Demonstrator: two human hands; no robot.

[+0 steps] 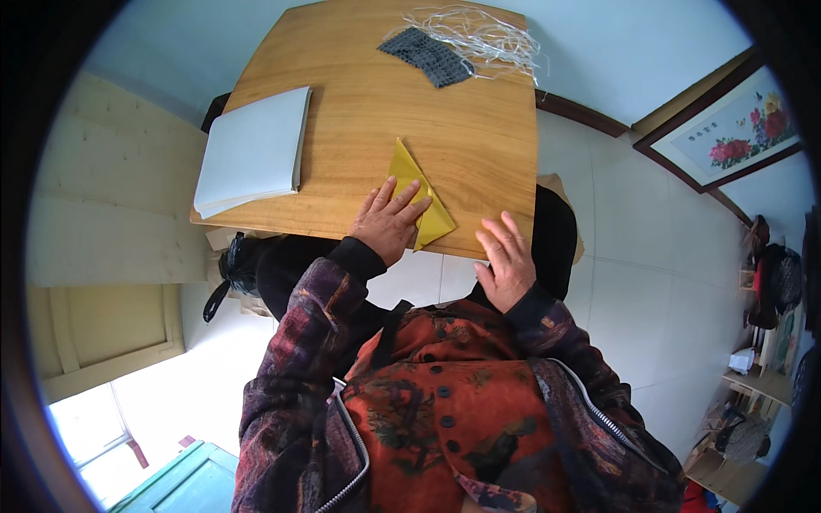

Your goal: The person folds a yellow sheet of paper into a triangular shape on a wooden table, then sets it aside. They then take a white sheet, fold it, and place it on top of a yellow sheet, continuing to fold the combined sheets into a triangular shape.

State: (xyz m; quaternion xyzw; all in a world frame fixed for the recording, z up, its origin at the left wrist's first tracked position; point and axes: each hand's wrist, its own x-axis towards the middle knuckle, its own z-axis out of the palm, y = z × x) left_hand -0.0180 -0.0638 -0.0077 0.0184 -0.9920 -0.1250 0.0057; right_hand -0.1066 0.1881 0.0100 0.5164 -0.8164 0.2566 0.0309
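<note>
A folded yellow paper triangle [434,221] lies on the wooden table near its front edge, one point aimed away from me. My left hand [386,219] rests flat on its left side, fingers stretched across the paper and covering part of it. To the right, apart from the paper, my right hand [509,259] hovers by the table's front right edge. Its fingers are slightly bent and spread, with nothing between them.
A stack of white paper [256,145] sits at the table's left. Toward the far right lie a dark grey knitted piece [425,57] and a tangle of clear, shiny strips [487,38]. The wooden table [342,103] ends close to my lap. A black plastic bag [242,261] hangs below its left corner.
</note>
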